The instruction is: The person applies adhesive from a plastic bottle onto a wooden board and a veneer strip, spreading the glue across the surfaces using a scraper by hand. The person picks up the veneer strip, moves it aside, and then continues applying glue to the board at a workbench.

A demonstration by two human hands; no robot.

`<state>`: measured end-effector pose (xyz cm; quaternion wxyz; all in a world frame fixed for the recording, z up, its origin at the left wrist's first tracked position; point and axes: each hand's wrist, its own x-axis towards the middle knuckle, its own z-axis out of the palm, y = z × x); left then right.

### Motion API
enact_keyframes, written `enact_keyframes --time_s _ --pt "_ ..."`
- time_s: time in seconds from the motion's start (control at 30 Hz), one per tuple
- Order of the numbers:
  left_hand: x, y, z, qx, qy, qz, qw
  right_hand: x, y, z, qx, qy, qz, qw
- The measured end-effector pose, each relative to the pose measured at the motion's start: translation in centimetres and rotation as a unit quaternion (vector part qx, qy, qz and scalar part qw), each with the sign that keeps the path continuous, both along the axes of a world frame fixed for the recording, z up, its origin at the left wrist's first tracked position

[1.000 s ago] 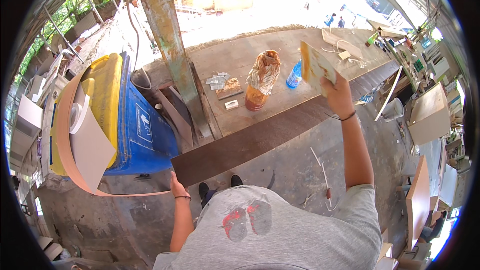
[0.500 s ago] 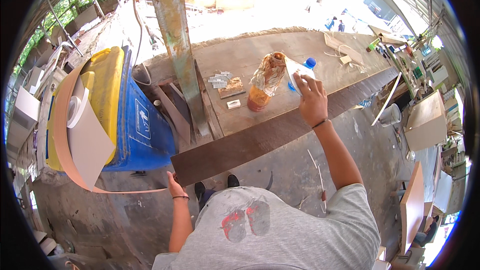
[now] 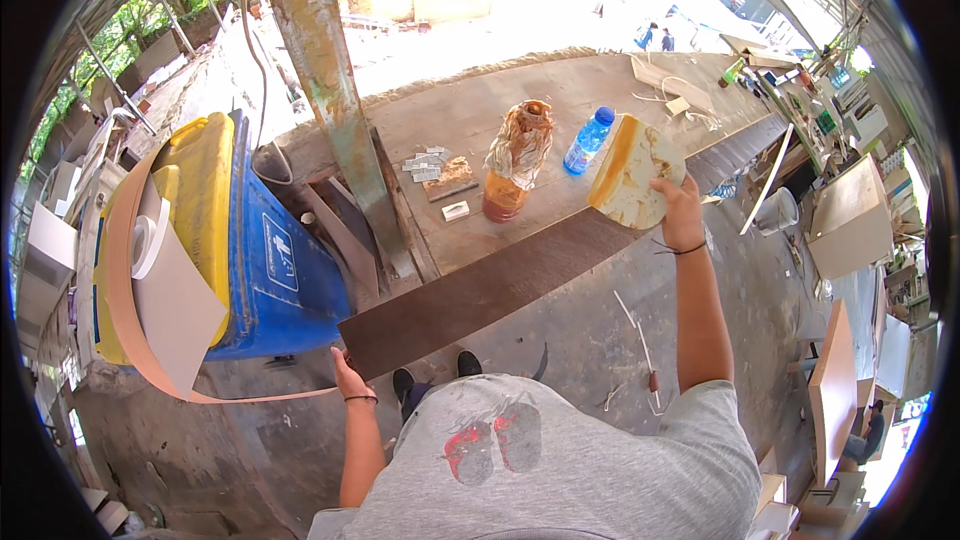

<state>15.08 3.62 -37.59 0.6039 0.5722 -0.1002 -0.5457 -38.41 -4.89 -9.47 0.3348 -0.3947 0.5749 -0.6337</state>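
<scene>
My right hand (image 3: 684, 216) grips a flat off-white spreader (image 3: 640, 165), its broad face turned up, with amber glue along its left edge. It is held above a long dark brown board (image 3: 480, 288), hiding part of it. At the board's near left end, my left hand (image 3: 350, 376) holds the edge; some fingers are hidden underneath. Left of the spreader, a bottle of amber glue (image 3: 505, 198) stands on the workbench (image 3: 440, 110), its upper part wrapped in crusted film. A clear water bottle with a blue cap (image 3: 590, 143) stands between them.
On the left is a blue bin with a yellow lid (image 3: 285, 270), with a curled peach strip (image 3: 118, 270) and pale sheet on it. A rusty post (image 3: 315, 80) rises beside the bench. Small grey pieces (image 3: 424, 162) and a scrap block (image 3: 452, 180) lie near the glue bottle.
My right hand has moved right and slightly down, away from the glue bottle's mouth. The spreader has turned, now showing its broad face and amber glue. My left hand stays at the board's end.
</scene>
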Motion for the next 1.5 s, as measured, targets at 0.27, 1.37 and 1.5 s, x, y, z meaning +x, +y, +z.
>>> enact_keyframes --time_s 0.27,1.37,1.5 --pt "0.4 0.6 0.7 -0.023 -0.051 -0.004 0.998 -4.4 2.4 0.6 -0.089 0.329 -0.054 0.939" --pt "0.8 1.4 9.2 -0.082 0.137 -0.144 0.977 7.4 -5.6 3.3 -0.091 0.704 0.125 0.693" --pt "1.3 0.8 7.3 -0.112 0.079 -0.139 0.981 3.2 -0.6 1.3 -0.124 0.541 0.071 0.829"
